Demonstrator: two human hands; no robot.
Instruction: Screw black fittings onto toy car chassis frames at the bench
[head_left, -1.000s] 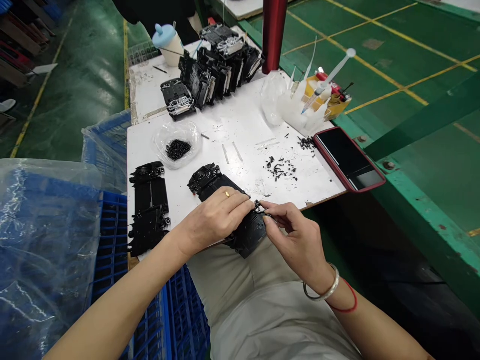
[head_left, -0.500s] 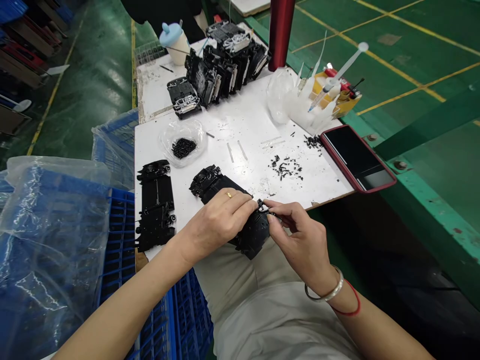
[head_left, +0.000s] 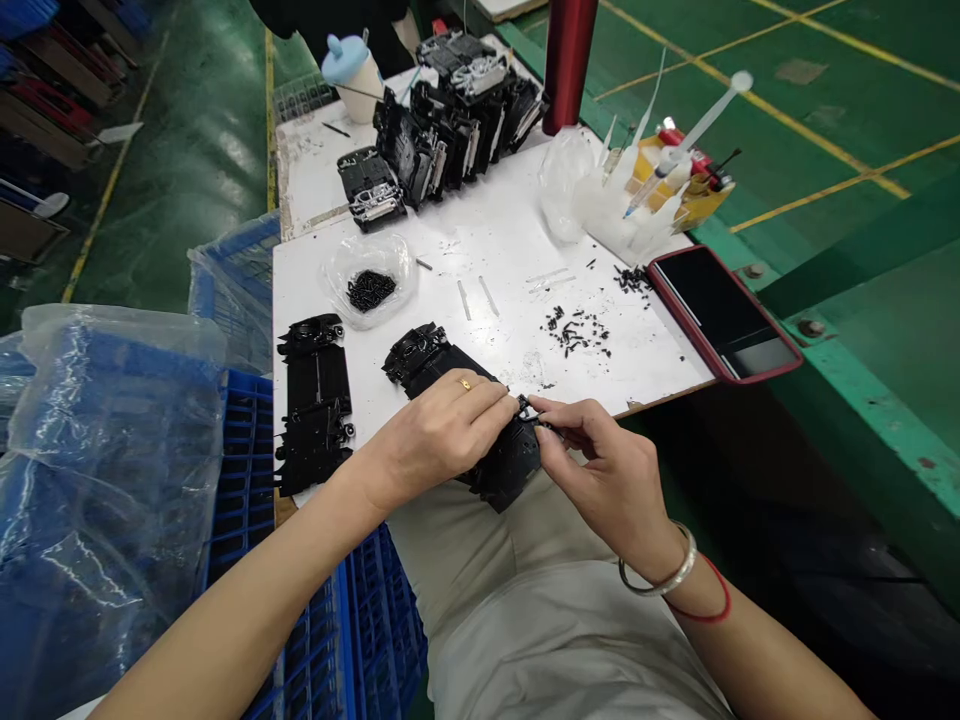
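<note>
A black toy-car chassis (head_left: pixel 513 462) lies slantwise, its far end over the white table and its near end above my lap. My left hand (head_left: pixel 444 428) is closed over its middle, fingers wrapped round and hiding part of it. At its right edge, the thumb and forefinger of my right hand (head_left: pixel 609 475) pinch a small black part (head_left: pixel 529 410), which touches the chassis; its exact kind I cannot make out. Another black chassis (head_left: pixel 318 400) rests on the table to the left. Beyond it sits a clear plastic bag (head_left: pixel 401 285) holding small black pieces (head_left: pixel 370 291).
Several stacked chassis (head_left: pixel 427 130), a lidded cup (head_left: pixel 356 85) and a red bottle (head_left: pixel 568 65) stand at the back. Syringes and small bottles (head_left: pixel 637 200) stand right, near a phone (head_left: pixel 724 310). Loose black bits (head_left: pixel 576 332) lie on the table (head_left: pixel 480 240); blue crates (head_left: pixel 244 470) stand left.
The view has shifted slightly, so everything sits a little differently in the picture. Both hands keep the same hold on the chassis and the small part.
</note>
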